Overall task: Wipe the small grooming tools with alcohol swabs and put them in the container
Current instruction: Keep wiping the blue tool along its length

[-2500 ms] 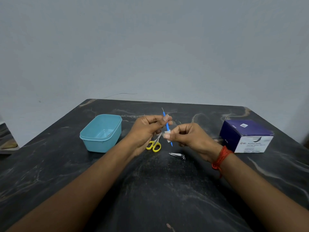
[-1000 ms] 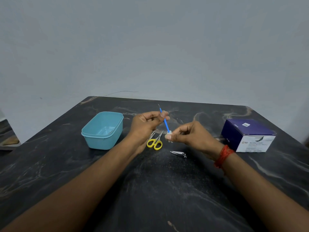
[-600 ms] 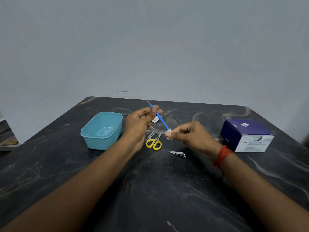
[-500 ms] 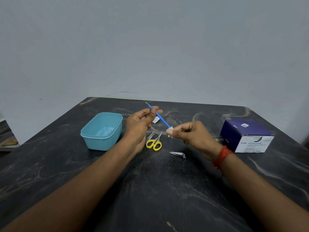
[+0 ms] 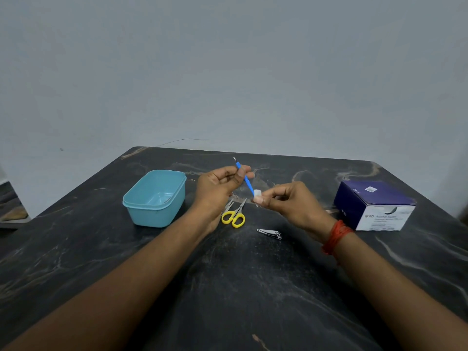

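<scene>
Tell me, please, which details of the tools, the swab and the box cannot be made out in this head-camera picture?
- Blue tool: its lower end is hidden by the white swab and the right hand; its metal tip is too small to identify.
- Scissors: the blades' far ends are partly covered by the left hand.
- Box: the small print under the name is blurred.
- Nail clipper: too small to tell clean from dirty.

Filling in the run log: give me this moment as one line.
step: wiping | left hand: holds blue tool | right hand: swab at tool's lower end | container: empty | scissors, clipper: on table
</scene>
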`<state>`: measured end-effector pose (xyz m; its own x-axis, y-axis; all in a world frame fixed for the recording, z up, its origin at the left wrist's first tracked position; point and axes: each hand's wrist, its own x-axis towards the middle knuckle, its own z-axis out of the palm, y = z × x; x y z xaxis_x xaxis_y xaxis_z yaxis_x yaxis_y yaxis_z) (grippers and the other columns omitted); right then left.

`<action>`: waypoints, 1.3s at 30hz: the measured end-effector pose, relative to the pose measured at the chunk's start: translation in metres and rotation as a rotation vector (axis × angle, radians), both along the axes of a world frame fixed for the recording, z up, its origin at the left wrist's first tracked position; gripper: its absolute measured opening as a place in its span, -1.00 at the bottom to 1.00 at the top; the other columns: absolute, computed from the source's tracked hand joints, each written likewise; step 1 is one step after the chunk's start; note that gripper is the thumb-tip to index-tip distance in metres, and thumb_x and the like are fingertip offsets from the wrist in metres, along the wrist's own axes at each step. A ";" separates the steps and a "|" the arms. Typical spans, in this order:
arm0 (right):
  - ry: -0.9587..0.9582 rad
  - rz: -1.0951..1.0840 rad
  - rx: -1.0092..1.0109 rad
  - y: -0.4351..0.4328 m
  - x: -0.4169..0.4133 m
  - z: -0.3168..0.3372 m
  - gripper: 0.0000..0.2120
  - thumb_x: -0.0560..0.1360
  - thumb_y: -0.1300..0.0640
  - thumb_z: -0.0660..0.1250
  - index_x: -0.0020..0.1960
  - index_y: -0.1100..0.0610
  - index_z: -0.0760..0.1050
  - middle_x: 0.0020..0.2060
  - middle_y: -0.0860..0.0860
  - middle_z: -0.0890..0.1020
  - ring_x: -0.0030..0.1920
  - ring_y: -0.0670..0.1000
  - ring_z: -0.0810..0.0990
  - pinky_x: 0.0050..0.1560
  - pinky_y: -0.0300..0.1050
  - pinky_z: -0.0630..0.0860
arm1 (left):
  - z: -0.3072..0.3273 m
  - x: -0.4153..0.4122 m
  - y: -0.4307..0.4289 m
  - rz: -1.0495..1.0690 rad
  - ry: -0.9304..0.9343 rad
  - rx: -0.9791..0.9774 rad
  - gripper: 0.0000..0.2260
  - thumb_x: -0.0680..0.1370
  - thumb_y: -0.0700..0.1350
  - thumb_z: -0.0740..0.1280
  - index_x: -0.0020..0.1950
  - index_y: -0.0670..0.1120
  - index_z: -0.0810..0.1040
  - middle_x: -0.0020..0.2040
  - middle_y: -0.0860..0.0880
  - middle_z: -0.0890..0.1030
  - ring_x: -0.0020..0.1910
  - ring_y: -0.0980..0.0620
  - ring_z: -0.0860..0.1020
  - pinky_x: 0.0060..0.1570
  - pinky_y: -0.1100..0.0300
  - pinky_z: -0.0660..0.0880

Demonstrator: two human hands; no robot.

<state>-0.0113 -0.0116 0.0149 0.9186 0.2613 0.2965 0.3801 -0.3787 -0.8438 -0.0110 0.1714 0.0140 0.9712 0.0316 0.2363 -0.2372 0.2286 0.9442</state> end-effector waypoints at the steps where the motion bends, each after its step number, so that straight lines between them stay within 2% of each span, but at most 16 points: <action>1: 0.002 0.013 -0.022 0.000 0.000 0.000 -0.85 0.42 0.05 0.51 -0.12 0.14 0.73 -0.46 -0.12 0.57 -0.38 -0.14 0.38 -0.28 -0.31 0.36 | 0.000 -0.001 0.000 0.010 -0.004 -0.007 -0.90 0.54 -0.10 0.40 0.00 -0.06 0.67 -0.07 -0.01 0.75 0.02 0.16 0.67 0.04 0.26 0.44; 3: 0.024 0.022 -0.041 0.000 0.000 0.000 -0.84 0.41 0.02 0.51 -0.10 0.10 0.74 -0.42 -0.01 0.53 -0.34 -0.07 0.35 -0.26 -0.23 0.34 | 0.001 0.000 0.001 0.030 -0.007 -0.026 -0.91 0.56 -0.13 0.38 0.02 -0.07 0.67 -0.08 0.01 0.74 -0.05 0.20 0.67 0.03 0.30 0.46; 6: 0.031 0.031 -0.055 -0.001 -0.002 0.001 -0.84 0.42 0.00 0.51 -0.12 0.10 0.74 -0.40 0.01 0.54 -0.32 -0.05 0.37 -0.23 -0.18 0.36 | 0.001 -0.001 0.001 0.021 0.001 -0.019 -0.91 0.55 -0.12 0.38 0.00 -0.06 0.67 -0.07 0.00 0.74 -0.01 0.17 0.67 0.28 0.05 0.45; 7: 0.034 0.028 -0.065 -0.002 -0.001 0.001 -0.83 0.43 0.01 0.51 -0.13 0.11 0.73 -0.42 -0.02 0.54 -0.34 -0.08 0.38 -0.23 -0.20 0.37 | 0.000 -0.001 0.001 0.012 0.004 -0.013 -0.91 0.55 -0.12 0.39 0.00 -0.06 0.67 -0.06 -0.01 0.74 -0.01 0.17 0.67 0.30 0.02 0.43; 12: 0.051 0.028 -0.033 -0.002 0.000 -0.001 -0.82 0.41 0.02 0.53 -0.19 0.14 0.72 -0.42 -0.01 0.56 -0.34 -0.08 0.41 -0.21 -0.17 0.38 | -0.003 0.001 -0.003 -0.048 0.022 -0.022 -0.91 0.55 -0.10 0.38 -0.01 -0.04 0.67 -0.02 -0.05 0.74 -0.05 0.19 0.65 -0.10 0.24 0.41; 14: 0.061 0.052 -0.003 -0.002 0.000 0.001 -0.83 0.40 0.04 0.54 -0.18 0.15 0.71 -0.39 0.07 0.60 -0.31 -0.05 0.42 -0.19 -0.14 0.39 | -0.002 0.002 -0.001 -0.043 0.030 -0.040 -0.90 0.54 -0.08 0.37 0.00 -0.04 0.67 0.00 -0.04 0.74 -0.02 0.16 0.64 -0.14 0.23 0.38; 16: 0.065 0.080 0.009 -0.002 0.000 0.002 -0.82 0.37 0.02 0.55 -0.16 0.13 0.71 -0.25 0.28 0.66 -0.24 0.03 0.46 -0.10 -0.04 0.45 | -0.002 0.003 0.000 -0.034 0.026 -0.046 -0.88 0.54 -0.07 0.37 0.01 -0.04 0.67 0.00 -0.04 0.74 -0.02 0.13 0.63 -0.18 0.21 0.35; 17: 0.063 0.086 0.008 -0.002 0.000 0.001 -0.81 0.35 0.01 0.55 -0.15 0.12 0.71 -0.18 0.31 0.67 -0.21 0.05 0.49 -0.07 0.01 0.49 | -0.002 0.003 0.001 -0.031 0.022 -0.042 -0.88 0.54 -0.07 0.37 0.01 -0.05 0.67 0.00 -0.04 0.74 -0.03 0.14 0.63 -0.19 0.21 0.35; 21: 0.060 0.072 -0.007 -0.001 -0.002 0.000 -0.85 0.39 0.03 0.54 -0.19 0.11 0.72 -0.21 0.17 0.72 -0.19 0.05 0.60 0.10 0.14 0.57 | -0.003 0.002 0.000 -0.042 0.031 -0.017 -0.89 0.57 -0.09 0.36 0.01 -0.03 0.68 0.00 -0.04 0.74 -0.10 0.21 0.63 -0.17 0.21 0.36; 24: 0.039 0.034 0.009 0.000 -0.002 -0.001 -0.81 0.40 0.01 0.53 -0.18 0.15 0.72 -0.25 0.17 0.71 -0.23 -0.01 0.55 -0.03 0.03 0.55 | -0.004 0.002 0.000 -0.072 0.038 -0.004 -0.86 0.58 -0.06 0.35 0.04 -0.04 0.68 0.01 -0.05 0.73 -0.20 0.28 0.60 -0.17 0.20 0.35; 27: 0.047 0.014 0.035 0.000 -0.001 -0.002 -0.83 0.41 0.05 0.53 -0.17 0.17 0.71 -0.26 0.13 0.72 -0.24 -0.04 0.56 -0.03 -0.02 0.54 | -0.005 0.000 -0.003 -0.105 0.035 0.039 -0.83 0.57 -0.04 0.35 0.08 -0.04 0.68 0.03 -0.03 0.73 -0.19 0.30 0.60 -0.11 0.16 0.36; 29: 0.060 0.023 0.042 0.000 -0.001 -0.002 -0.84 0.43 0.07 0.52 -0.14 0.18 0.72 -0.29 0.08 0.71 -0.25 -0.07 0.57 -0.02 -0.06 0.56 | -0.005 0.000 -0.004 -0.091 0.032 0.042 -0.84 0.57 -0.05 0.35 0.07 -0.04 0.68 0.02 -0.03 0.73 -0.18 0.28 0.60 -0.10 0.16 0.37; 32: 0.050 0.021 0.080 0.001 0.000 -0.002 -0.86 0.46 0.15 0.49 -0.09 0.22 0.72 -0.31 -0.07 0.71 -0.27 -0.20 0.59 -0.11 -0.30 0.52 | -0.004 0.002 -0.001 -0.061 0.041 0.028 -0.85 0.59 -0.05 0.35 0.07 -0.02 0.69 0.02 -0.02 0.73 -0.11 0.16 0.55 -0.10 0.17 0.38; 34: 0.024 -0.025 0.150 0.000 0.001 -0.001 -0.89 0.47 0.18 0.47 -0.08 0.21 0.72 -0.29 -0.07 0.73 -0.26 -0.21 0.61 -0.14 -0.35 0.51 | -0.003 0.002 0.001 -0.049 0.040 0.013 -0.85 0.59 -0.05 0.35 0.06 -0.03 0.69 0.00 -0.04 0.74 -0.09 0.12 0.55 -0.12 0.20 0.40; 37: -0.023 -0.104 0.235 -0.004 0.002 0.004 -0.86 0.49 0.19 0.45 -0.04 0.26 0.70 -0.33 -0.08 0.69 -0.39 -0.26 0.55 -0.31 -0.44 0.43 | -0.003 0.001 0.001 -0.042 0.021 0.015 -0.85 0.59 -0.06 0.35 0.05 -0.04 0.69 -0.04 -0.06 0.74 -0.21 0.23 0.60 -0.17 0.24 0.40; 39: -0.056 -0.135 0.260 -0.007 0.002 0.008 -0.84 0.49 0.20 0.45 0.00 0.28 0.69 -0.31 -0.05 0.67 -0.44 -0.27 0.52 -0.37 -0.45 0.39 | -0.004 0.001 -0.001 -0.067 -0.009 0.105 -0.84 0.58 -0.07 0.35 0.07 -0.07 0.69 -0.07 -0.05 0.74 -0.26 0.28 0.59 -0.17 0.29 0.41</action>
<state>-0.0090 -0.0186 0.0226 0.9200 0.0463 0.3892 0.3901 -0.2026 -0.8982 -0.0103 0.1709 0.0099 0.9681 -0.0586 0.2438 -0.2335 0.1441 0.9616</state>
